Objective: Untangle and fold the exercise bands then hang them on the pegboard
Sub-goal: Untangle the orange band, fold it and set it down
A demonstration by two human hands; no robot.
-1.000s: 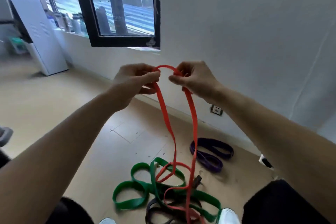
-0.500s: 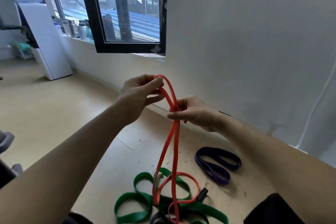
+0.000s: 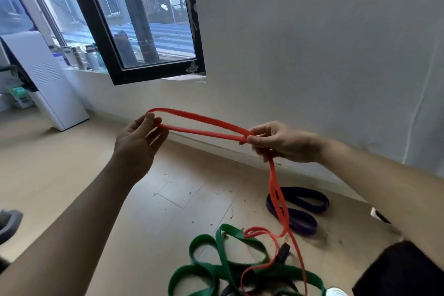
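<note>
the right hand (image 3: 282,143) pinches both strands of the red band (image 3: 206,125) together between thumb and curled fingers. the left hand (image 3: 140,144) holds the far end of the same loop: the bend of the band hooks round the thumb tip, the lower strand runs between thumb and forefinger, and the other fingers are half spread below it. whether the forefinger presses the strand hard or only touches it, i cannot tell.

between the hands the red band hangs in the air as a long narrow loop, upper strand bowed a little, lower strand nearly straight, sloping down toward the right hand. from under the right hand two strands drop side by side to the floor (image 3: 79,190), crossing in front of the purple band (image 3: 302,222). at the bottom they curl over and through the green band (image 3: 211,271), which lies in tangled loops by the person's feet. a dark band (image 3: 283,251) shows among the green loops, partly covered.

the purple band lies apart from the pile, folded on itself near the wall (image 3: 312,43). a black-framed window (image 3: 113,55) stands at upper left, with bottles (image 3: 81,57) on its sill and a white cabinet (image 3: 48,79) beside it.
</note>
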